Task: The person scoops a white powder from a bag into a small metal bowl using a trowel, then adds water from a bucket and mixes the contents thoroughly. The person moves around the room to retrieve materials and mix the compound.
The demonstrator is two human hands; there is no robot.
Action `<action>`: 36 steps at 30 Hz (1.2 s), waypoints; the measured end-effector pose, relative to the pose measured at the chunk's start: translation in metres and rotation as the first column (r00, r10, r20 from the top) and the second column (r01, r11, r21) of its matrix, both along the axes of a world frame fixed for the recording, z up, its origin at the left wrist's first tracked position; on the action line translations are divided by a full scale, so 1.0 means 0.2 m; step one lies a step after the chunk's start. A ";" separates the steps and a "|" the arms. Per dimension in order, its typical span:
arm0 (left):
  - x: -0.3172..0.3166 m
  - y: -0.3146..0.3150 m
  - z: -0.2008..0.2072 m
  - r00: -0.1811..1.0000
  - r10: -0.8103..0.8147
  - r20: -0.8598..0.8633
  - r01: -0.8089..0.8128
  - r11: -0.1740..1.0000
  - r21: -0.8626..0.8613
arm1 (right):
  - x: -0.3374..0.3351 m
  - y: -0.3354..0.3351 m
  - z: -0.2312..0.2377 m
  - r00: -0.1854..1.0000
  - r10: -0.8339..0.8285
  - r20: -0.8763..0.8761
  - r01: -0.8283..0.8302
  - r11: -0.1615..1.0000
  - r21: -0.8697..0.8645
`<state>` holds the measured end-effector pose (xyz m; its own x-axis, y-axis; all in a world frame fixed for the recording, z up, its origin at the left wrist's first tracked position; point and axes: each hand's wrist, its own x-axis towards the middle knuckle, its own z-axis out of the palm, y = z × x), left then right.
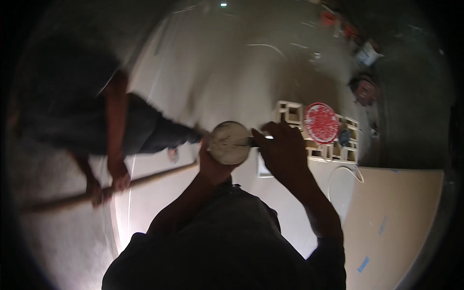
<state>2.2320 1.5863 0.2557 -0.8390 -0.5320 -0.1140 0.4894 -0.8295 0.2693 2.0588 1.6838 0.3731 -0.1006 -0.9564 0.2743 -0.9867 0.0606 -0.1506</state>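
Observation:
A round, whitish container or disc (pixel 229 140) with dark smudges on its face is in front of my chest. My left hand (pixel 215 166) is closed around its left and lower side, partly hidden behind it. In my right hand (pixel 286 151), just to the right, is a slim dark-handled tool (pixel 253 142). The tool's tip end reaches the round thing's right edge, and a thin dark line runs over its face from there. Whether that line is a blade or a mark, I cannot tell.
At the left another person (pixel 116 125) bends over, both hands on a long pole (pixel 159 176). A pale compartmented rack (pixel 315 153) bears a red, white-smeared round lid (pixel 321 123). A large tan board (pixel 398 217) lies at the right. Dark clutter (pixel 365 90) lines the far right.

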 end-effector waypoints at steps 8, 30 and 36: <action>-1.02 -1.20 0.02 0.960 -0.269 -0.072 0.279 0.937 0.213 | -1.03 -0.55 -0.23 0.666 -0.293 0.686 0.622 0.726 -0.294; -4.87 -3.58 0.09 0.935 -0.333 0.119 0.307 0.932 0.193 | -4.63 -1.74 -1.64 -0.493 -0.459 0.739 0.671 0.340 0.659; -6.28 -4.07 -0.08 0.900 -0.426 0.094 0.393 0.884 0.253 | -5.62 -1.86 -1.87 -0.478 -0.402 0.781 0.802 0.162 0.575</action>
